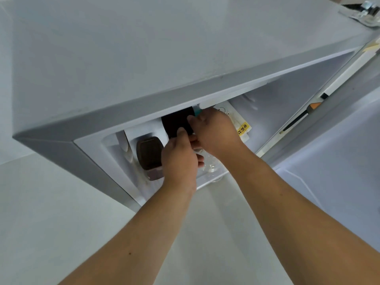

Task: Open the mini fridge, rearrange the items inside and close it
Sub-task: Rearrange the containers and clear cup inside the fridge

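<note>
Fridge [144, 75] is seen from above in the head view, grey-cased, its door [337, 140] swung open to the right, so that only the front part of the white interior shows under the top panel.

Both hands are reached into the opening and are closed on a black item [177, 123]. The left hand [181, 159] is wrapped around its lower end, the thumb laid up the black face and the fingers curled beneath. The right hand [213, 134] is clamped on its right edge, fingers bent over the top, a small teal part [197, 112] showing just above them. Neither hand is spread; both are pressed onto the item. What the item is cannot be told, and no writing is seen on it. Its long axis runs from the hands up and back into the fridge, its far end hidden under the top panel.

Just left of the left hand a brown tub [149, 155] with a darker lid is stood, with a white pack [141, 131] behind it. Right of the right hand a white bag [236, 120] is leaned; on its yellow label [243, 129] the characters 牛奶吐 are read, the rest being cut off. Clear wrap [209, 164] is seen under the wrists.
</note>
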`<act>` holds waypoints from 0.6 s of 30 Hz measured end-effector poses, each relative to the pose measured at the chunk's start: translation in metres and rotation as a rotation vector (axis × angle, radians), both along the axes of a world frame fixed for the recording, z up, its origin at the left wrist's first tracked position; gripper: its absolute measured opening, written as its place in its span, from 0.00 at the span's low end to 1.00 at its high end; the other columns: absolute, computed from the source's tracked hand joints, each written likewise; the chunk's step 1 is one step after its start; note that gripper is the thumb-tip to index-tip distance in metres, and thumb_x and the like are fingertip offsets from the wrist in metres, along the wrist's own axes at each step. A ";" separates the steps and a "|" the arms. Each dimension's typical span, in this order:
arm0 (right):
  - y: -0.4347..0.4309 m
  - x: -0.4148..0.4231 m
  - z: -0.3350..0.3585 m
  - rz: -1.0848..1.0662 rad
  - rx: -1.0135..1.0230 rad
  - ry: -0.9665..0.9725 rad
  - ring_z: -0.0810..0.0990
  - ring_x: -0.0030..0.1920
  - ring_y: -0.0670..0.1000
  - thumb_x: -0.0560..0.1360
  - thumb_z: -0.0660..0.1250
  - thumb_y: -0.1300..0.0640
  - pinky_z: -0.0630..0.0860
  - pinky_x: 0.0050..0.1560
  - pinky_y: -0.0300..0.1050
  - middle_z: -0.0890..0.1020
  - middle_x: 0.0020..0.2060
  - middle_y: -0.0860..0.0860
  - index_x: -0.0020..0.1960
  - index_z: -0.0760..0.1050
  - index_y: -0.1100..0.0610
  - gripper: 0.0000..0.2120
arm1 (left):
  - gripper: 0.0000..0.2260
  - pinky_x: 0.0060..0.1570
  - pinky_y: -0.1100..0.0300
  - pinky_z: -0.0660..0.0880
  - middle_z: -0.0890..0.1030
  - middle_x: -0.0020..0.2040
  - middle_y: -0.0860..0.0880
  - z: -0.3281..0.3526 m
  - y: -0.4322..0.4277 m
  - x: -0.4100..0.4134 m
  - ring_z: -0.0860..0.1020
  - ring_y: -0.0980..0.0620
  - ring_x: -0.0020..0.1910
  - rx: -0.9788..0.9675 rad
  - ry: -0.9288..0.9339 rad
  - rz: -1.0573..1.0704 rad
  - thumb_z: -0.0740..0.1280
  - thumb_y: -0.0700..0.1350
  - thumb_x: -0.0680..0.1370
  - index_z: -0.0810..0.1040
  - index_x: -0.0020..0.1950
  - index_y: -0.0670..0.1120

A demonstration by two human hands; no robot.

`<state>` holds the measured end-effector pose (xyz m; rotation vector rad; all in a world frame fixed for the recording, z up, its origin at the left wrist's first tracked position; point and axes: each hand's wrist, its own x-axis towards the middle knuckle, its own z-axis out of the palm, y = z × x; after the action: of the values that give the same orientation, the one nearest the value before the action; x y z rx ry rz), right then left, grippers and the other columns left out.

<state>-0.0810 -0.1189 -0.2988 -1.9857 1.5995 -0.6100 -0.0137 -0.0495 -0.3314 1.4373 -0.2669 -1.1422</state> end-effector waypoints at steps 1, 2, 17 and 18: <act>-0.001 -0.003 -0.002 0.004 0.004 0.076 0.76 0.37 0.58 0.81 0.65 0.50 0.64 0.32 0.49 0.78 0.33 0.55 0.44 0.77 0.63 0.16 | 0.17 0.23 0.64 0.74 0.84 0.30 0.54 -0.006 -0.003 -0.003 0.76 0.55 0.22 0.018 0.037 -0.016 0.61 0.55 0.84 0.81 0.46 0.45; -0.002 -0.005 -0.006 0.017 0.018 0.159 0.77 0.39 0.57 0.81 0.64 0.50 0.65 0.35 0.48 0.79 0.36 0.55 0.46 0.77 0.62 0.15 | 0.17 0.23 0.64 0.74 0.83 0.29 0.54 -0.014 -0.004 -0.005 0.75 0.55 0.22 0.034 0.076 -0.025 0.61 0.55 0.83 0.81 0.45 0.45; 0.009 0.003 -0.063 0.129 0.156 0.525 0.82 0.45 0.56 0.78 0.68 0.59 0.83 0.49 0.51 0.81 0.45 0.54 0.58 0.79 0.57 0.09 | 0.15 0.49 0.50 0.82 0.86 0.44 0.46 -0.084 -0.003 -0.003 0.82 0.48 0.37 0.293 0.170 -0.162 0.60 0.56 0.85 0.82 0.56 0.49; 0.015 0.003 -0.066 0.132 0.063 0.510 0.82 0.44 0.56 0.76 0.68 0.60 0.83 0.47 0.53 0.79 0.45 0.54 0.58 0.78 0.57 0.10 | 0.13 0.50 0.49 0.82 0.86 0.45 0.45 -0.084 0.002 -0.003 0.82 0.47 0.39 0.303 0.174 -0.147 0.61 0.53 0.85 0.82 0.55 0.48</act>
<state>-0.0784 -0.1041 -0.3644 -2.2965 1.7168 0.0078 -0.0169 -0.0480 -0.4151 1.5886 -0.0789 -1.4676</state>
